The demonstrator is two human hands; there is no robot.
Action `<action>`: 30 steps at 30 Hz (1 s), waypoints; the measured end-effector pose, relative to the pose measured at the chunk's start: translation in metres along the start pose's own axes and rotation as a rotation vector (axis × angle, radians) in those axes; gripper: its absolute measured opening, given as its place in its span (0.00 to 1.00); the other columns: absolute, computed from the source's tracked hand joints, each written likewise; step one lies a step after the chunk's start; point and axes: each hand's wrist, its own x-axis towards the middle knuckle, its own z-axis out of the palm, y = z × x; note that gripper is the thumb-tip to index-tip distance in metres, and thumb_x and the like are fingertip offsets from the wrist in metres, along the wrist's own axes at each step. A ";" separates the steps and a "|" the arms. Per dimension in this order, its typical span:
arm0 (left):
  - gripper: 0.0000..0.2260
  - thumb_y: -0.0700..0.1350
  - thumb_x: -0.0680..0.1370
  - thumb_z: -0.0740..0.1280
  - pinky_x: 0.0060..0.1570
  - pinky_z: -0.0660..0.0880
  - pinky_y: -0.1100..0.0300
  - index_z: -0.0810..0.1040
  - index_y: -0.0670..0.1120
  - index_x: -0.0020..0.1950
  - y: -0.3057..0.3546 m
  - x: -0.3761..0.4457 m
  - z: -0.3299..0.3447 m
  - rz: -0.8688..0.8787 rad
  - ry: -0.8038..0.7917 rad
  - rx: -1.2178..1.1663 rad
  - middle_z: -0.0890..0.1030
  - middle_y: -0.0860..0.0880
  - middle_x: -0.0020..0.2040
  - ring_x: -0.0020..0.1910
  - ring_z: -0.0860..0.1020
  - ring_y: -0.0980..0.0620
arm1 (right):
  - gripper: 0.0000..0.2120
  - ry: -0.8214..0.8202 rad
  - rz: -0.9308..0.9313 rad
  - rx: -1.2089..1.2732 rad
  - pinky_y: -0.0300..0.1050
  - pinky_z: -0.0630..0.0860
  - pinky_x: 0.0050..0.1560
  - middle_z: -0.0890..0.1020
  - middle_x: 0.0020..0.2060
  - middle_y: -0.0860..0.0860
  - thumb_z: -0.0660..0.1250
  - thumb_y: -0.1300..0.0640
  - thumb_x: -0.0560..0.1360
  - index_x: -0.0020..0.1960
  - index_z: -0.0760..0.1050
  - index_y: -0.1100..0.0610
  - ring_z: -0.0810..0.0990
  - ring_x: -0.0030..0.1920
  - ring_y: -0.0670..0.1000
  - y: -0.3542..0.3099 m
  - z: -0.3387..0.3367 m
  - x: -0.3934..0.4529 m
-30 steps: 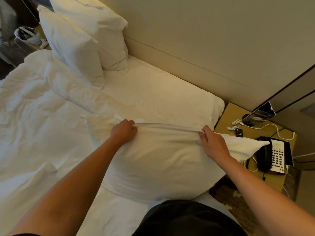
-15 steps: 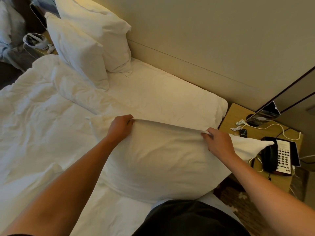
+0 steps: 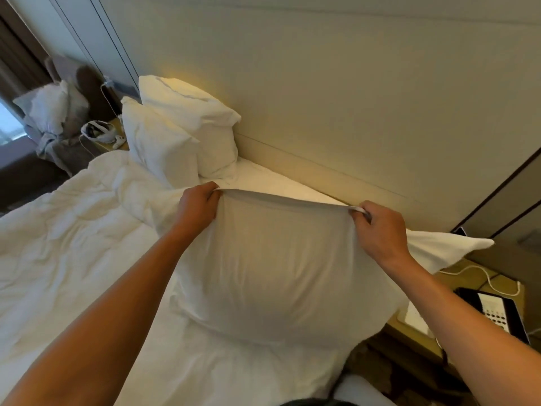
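A large white pillow in its case hangs upright in front of me, its bottom resting on the bed. My left hand grips the case's top edge at the left. My right hand pinches the same edge at the right, so the hem is stretched taut between them. A loose corner of the case sticks out to the right past my right hand.
Two white pillows lean against the padded headboard at the bed's far end. A rumpled white duvet covers the left. A wooden nightstand with a phone and white cable stands at right. An armchair with bundled linen stands far left.
Both hands have lifted the pillow by its top edge, from lying low on the bed to hanging upright. My view has tilted up toward the headboard.
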 end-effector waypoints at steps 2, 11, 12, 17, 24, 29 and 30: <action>0.11 0.46 0.83 0.61 0.49 0.80 0.49 0.82 0.47 0.50 0.011 0.014 -0.014 0.039 0.058 -0.004 0.80 0.49 0.36 0.41 0.82 0.42 | 0.14 0.028 -0.014 0.019 0.48 0.73 0.35 0.79 0.29 0.46 0.65 0.51 0.82 0.38 0.77 0.52 0.77 0.33 0.48 -0.012 -0.010 0.018; 0.13 0.47 0.84 0.58 0.51 0.79 0.49 0.83 0.47 0.54 0.036 0.072 -0.013 0.044 0.226 -0.049 0.85 0.44 0.44 0.44 0.82 0.43 | 0.14 0.136 -0.039 0.127 0.46 0.76 0.39 0.84 0.32 0.46 0.64 0.54 0.82 0.38 0.80 0.53 0.81 0.36 0.43 -0.024 -0.024 0.099; 0.14 0.48 0.84 0.58 0.51 0.78 0.50 0.83 0.47 0.55 0.036 0.078 -0.006 0.024 0.226 -0.056 0.85 0.44 0.44 0.44 0.82 0.43 | 0.15 0.132 -0.035 0.123 0.48 0.77 0.40 0.84 0.33 0.46 0.64 0.54 0.82 0.38 0.80 0.53 0.81 0.37 0.45 -0.018 -0.021 0.108; 0.13 0.48 0.83 0.60 0.53 0.79 0.48 0.83 0.49 0.57 0.019 0.093 0.055 -0.134 0.066 -0.026 0.86 0.45 0.46 0.47 0.83 0.43 | 0.14 -0.014 0.071 0.077 0.52 0.78 0.45 0.84 0.37 0.50 0.64 0.54 0.82 0.39 0.81 0.54 0.81 0.41 0.54 0.035 0.017 0.134; 0.12 0.49 0.84 0.59 0.52 0.81 0.45 0.82 0.50 0.58 0.021 0.129 0.131 -0.290 -0.042 -0.023 0.85 0.46 0.45 0.45 0.83 0.44 | 0.13 -0.118 0.233 0.115 0.47 0.76 0.43 0.85 0.39 0.49 0.62 0.53 0.84 0.45 0.81 0.52 0.81 0.41 0.52 0.113 0.077 0.174; 0.11 0.47 0.83 0.61 0.55 0.81 0.44 0.82 0.48 0.59 0.019 0.172 0.159 -0.399 -0.053 0.001 0.85 0.45 0.50 0.48 0.83 0.43 | 0.13 -0.183 0.128 0.125 0.48 0.73 0.39 0.80 0.37 0.47 0.60 0.55 0.83 0.42 0.77 0.53 0.77 0.39 0.48 0.132 0.111 0.236; 0.12 0.46 0.83 0.61 0.55 0.81 0.45 0.82 0.48 0.59 0.017 0.178 0.165 -0.423 -0.058 0.009 0.85 0.45 0.51 0.49 0.83 0.44 | 0.13 -0.202 0.109 0.119 0.46 0.71 0.37 0.79 0.36 0.45 0.60 0.55 0.82 0.41 0.76 0.53 0.76 0.38 0.46 0.136 0.118 0.248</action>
